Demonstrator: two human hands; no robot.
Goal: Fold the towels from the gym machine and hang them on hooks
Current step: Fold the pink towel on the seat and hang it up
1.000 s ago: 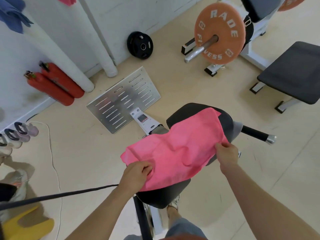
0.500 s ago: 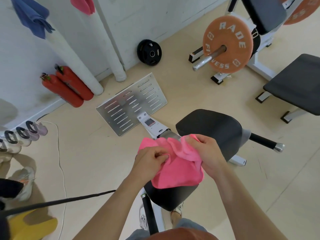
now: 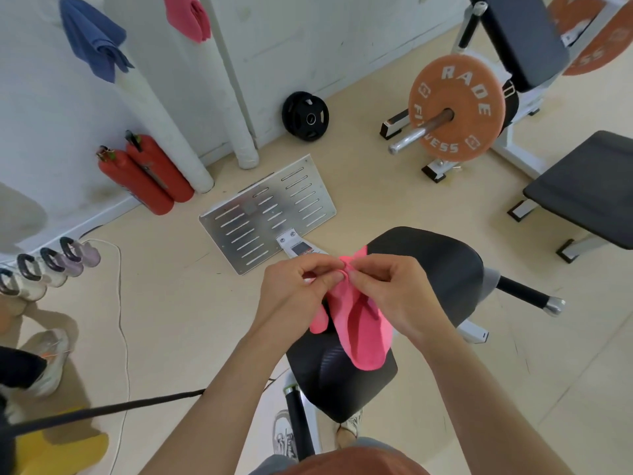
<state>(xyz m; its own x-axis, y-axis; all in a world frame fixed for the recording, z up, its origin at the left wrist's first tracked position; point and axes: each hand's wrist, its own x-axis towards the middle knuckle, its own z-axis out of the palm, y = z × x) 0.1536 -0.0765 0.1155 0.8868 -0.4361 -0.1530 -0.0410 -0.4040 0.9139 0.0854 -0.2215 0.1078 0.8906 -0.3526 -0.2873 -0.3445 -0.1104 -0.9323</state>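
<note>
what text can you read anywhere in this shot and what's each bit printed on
"RADE": upper arc of the orange weight plate.
"FITNESS": lower arc of the same plate; the bar covers part of the middle letters.
Second orange plate, top right: lettering cut off and blurred, unreadable.
Sticker on the machine's white base: too small to read.

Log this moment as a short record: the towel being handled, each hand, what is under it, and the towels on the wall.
towel in hand: pink towel, bunched lengthwise, hanging down from both hands
left hand: pinches the towel's top edge
right hand: pinches the same edge, fingertips close to the left's
below: black seat pad of the gym machine; contact with the towel's lower end unclear
on wall: blue towel and second pink towel hanging; hooks not visible
task stage: held towel not yet hung
</note>
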